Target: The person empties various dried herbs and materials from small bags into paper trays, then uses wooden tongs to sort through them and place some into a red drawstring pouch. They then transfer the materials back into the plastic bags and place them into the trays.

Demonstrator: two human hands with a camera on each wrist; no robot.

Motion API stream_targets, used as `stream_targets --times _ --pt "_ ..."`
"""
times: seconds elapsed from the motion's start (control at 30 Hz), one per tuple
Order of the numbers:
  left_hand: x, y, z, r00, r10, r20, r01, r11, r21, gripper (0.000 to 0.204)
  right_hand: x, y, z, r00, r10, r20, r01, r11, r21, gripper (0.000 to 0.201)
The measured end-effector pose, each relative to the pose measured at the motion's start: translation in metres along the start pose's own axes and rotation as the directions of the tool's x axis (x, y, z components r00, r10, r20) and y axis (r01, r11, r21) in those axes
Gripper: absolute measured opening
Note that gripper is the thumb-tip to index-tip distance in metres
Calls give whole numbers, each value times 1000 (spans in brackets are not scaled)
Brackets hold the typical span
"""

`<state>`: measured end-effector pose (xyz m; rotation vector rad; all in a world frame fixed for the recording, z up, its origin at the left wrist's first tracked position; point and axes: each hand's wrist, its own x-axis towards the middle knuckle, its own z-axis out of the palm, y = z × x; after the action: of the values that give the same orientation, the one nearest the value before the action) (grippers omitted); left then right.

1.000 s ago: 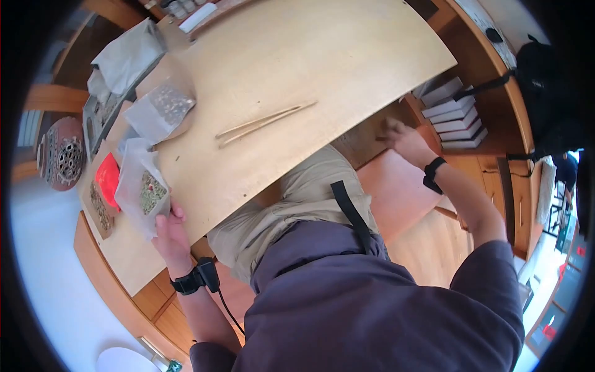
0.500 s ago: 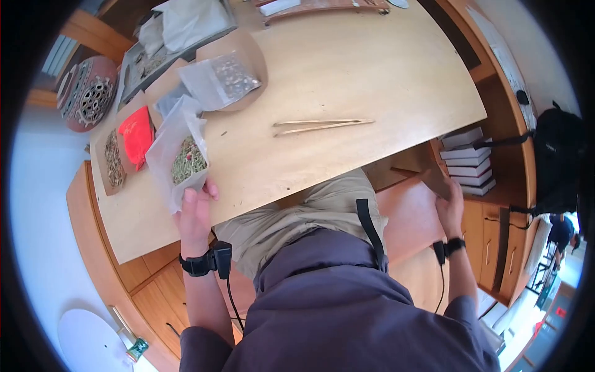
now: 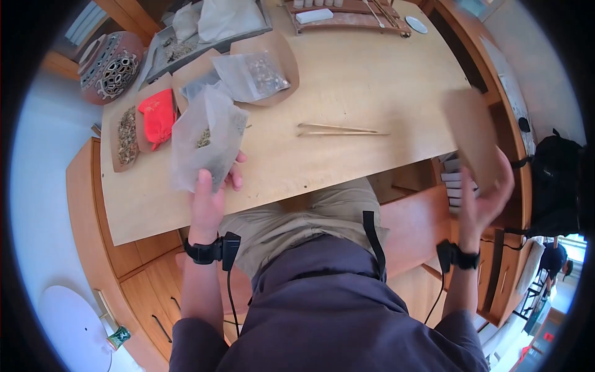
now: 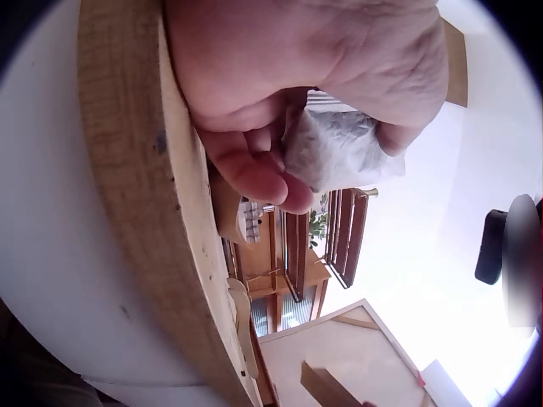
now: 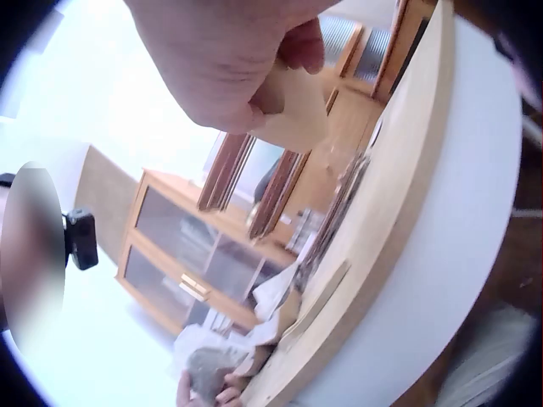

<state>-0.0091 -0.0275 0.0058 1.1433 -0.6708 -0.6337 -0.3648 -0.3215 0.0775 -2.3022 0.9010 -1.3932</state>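
Observation:
In the head view my left hand grips the lower end of a translucent pouch with dried greenish herbs inside, held over the left front of the desk. The left wrist view shows this pouch between thumb and fingers. On the right, my right hand holds a brown kraft-paper tray by its near end, raised above the desk's right edge and somewhat blurred. Pale wooden tweezers lie on the desk between the hands.
Left of centre stand paper trays with loose dried herbs, a red pouch and a bag of dark pieces. Behind are a grey tray and a patterned pot. White boxes sit on the right shelf.
My right hand has come up from below the desk's right edge, now with the brown paper tray in it. My left hand keeps hold of the pouch, which has turned. The head view has shifted.

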Motion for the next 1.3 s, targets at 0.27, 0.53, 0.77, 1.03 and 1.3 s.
stream_targets --times 0.27,0.53,0.77,1.03,1.3 --pt "-4 0 3 996 11 -91 -15 999 -40 63 54 -36 173 944 -1 329 -49 989 143 70" --pt "-4 3 0 999 -7 -46 10 999 51 62 55 -49 183 882 4 472 -17 1000 23 68" --pt "-6 0 3 999 4 -47 -3 999 40 54 49 -79 147 738 -53 672 -179 946 271 53" --pt "-14 11 9 997 -66 33 60 986 153 60 38 -138 171 699 -288 654 -199 800 566 39" --pt "-15 24 9 997 -4 -76 39 887 460 47 19 -119 172 690 -210 693 -268 815 514 9"
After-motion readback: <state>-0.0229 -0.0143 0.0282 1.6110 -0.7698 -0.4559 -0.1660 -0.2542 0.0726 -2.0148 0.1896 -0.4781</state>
